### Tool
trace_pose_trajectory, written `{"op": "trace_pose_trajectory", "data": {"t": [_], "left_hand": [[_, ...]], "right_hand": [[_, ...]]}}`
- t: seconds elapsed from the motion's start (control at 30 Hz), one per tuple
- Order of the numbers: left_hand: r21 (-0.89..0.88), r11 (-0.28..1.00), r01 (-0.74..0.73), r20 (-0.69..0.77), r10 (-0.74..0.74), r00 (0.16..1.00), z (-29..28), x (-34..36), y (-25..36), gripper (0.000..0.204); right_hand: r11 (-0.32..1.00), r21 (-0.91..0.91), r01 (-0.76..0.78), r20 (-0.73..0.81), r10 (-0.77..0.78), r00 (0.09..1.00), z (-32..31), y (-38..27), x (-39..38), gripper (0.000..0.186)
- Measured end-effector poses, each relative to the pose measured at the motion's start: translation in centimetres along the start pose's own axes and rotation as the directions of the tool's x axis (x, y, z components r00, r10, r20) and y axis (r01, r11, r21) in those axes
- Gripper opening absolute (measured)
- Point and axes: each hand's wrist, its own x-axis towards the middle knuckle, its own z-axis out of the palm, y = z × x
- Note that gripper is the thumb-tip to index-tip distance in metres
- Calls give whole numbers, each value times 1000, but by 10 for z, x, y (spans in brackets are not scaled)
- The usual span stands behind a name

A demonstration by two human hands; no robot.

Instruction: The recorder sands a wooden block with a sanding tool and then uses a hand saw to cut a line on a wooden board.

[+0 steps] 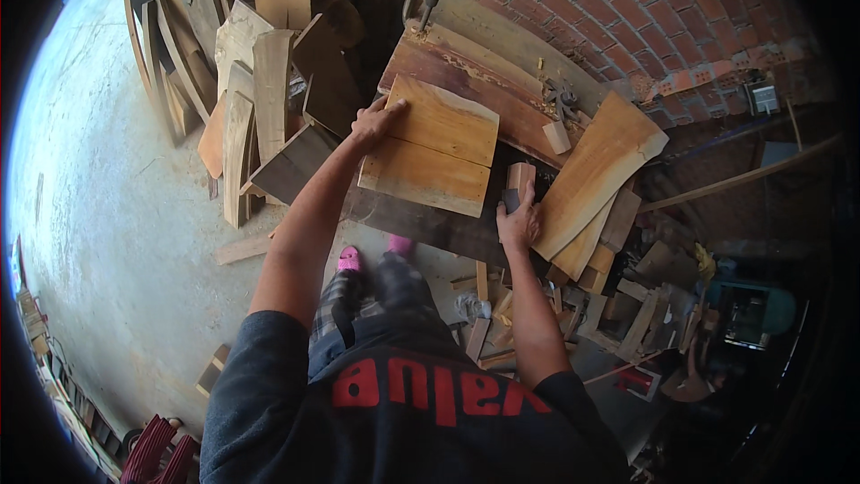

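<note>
The left hand (376, 119) is laid flat on the board (433, 145) at frame centre, on the tabletop (421, 220). The right hand (518, 222) is clamped on a block (519, 185). Sanding seems at hand; steady pressure is called for.

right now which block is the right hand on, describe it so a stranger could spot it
Start at the brick wall and come down to the dark workbench in front of it. Just right of the pale two-piece board under the left hand, the right hand grips a small wooden block. It stands upright, reddish and far smaller than the planks around it.
</note>
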Motion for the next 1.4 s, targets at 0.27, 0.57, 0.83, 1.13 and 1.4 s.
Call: {"op": "trace_pose_trajectory", "data": {"t": [0.27,0.57,0.83,1.13,1.4], "left_hand": [[-345,928,-139,212,221,952,-9,13,17,79],[-370,666,-647,46,709,704,-5,-110,67,63],[-218,504,-836,97,863,495,-2,-169,78,59],[-439,744,-503,50,580,813,-5,-172,50,46],[-737,675,-43,-165,-117,979,-6,-178,-15,44]], "right_hand": [[999,43,-1,48,-1,999,-7,-1,1,88],[986,163,20,-7,-19,1000,-2,6,1,85],[968,246,38,36,-48,998,4,16,6,78],[988,152,19,84,-32,996,-14,5,3,76],[997,82,-1,59,-4,998,-10,3,5,87]]}}
